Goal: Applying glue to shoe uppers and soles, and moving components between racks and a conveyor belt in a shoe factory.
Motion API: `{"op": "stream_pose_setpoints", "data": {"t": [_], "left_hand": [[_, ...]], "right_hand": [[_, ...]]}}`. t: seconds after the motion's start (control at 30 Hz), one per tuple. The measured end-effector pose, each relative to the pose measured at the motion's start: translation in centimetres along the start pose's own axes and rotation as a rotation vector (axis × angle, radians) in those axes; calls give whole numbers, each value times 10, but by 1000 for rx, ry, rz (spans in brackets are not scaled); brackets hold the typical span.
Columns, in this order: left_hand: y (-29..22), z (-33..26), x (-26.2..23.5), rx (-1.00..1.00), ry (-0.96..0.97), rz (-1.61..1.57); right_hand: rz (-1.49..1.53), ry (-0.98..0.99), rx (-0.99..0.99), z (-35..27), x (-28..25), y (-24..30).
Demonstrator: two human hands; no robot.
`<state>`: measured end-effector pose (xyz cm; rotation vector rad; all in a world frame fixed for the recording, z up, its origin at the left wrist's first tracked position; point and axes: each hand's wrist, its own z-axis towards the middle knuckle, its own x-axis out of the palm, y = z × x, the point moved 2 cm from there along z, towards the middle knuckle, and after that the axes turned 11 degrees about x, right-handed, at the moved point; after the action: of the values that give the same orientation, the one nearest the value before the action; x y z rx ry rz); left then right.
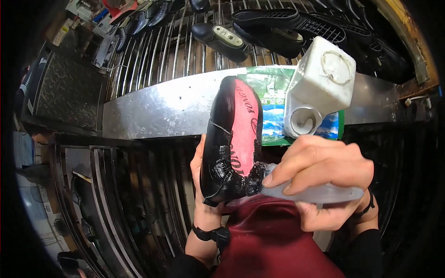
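Note:
A black shoe (217,134) is held bottom up, its toe pointing away from me. Along its underside runs a pink insole board (245,123) with dark print. My left hand (198,162) is closed around the shoe's left side, most of its fingers hidden behind it. In my right hand (331,169) is a brush with a translucent plastic handle (324,193). The brush's dark bristles (256,177) touch the shoe's near right edge, where the black rim looks wet and shiny. Beyond that hand stands a white plastic container (324,76), with whitish material in its round opening (304,121).
The container rests on a green and blue printed sheet (272,125) over a metal ledge (157,109). Behind lies a rack of metal rods (174,51) with black shoes (220,41) and soles (266,18). A dark patterned panel (69,92) stands left. A dark red apron (273,245) covers my lap.

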<state>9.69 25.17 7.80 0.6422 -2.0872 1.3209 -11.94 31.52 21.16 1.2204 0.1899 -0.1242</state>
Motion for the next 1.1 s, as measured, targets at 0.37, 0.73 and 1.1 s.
{"op": "stream_pose_setpoints", "data": {"t": [0.37, 0.73, 1.1], "left_hand": [[13, -1, 17, 22, -54, 13], [-26, -38, -52, 356, 330, 270], [-48, -36, -68, 541, 578, 341]], "right_hand": [[302, -365, 171, 5, -32, -77], [713, -705, 458, -22, -22, -36], [585, -364, 498, 39, -10, 7]]}}
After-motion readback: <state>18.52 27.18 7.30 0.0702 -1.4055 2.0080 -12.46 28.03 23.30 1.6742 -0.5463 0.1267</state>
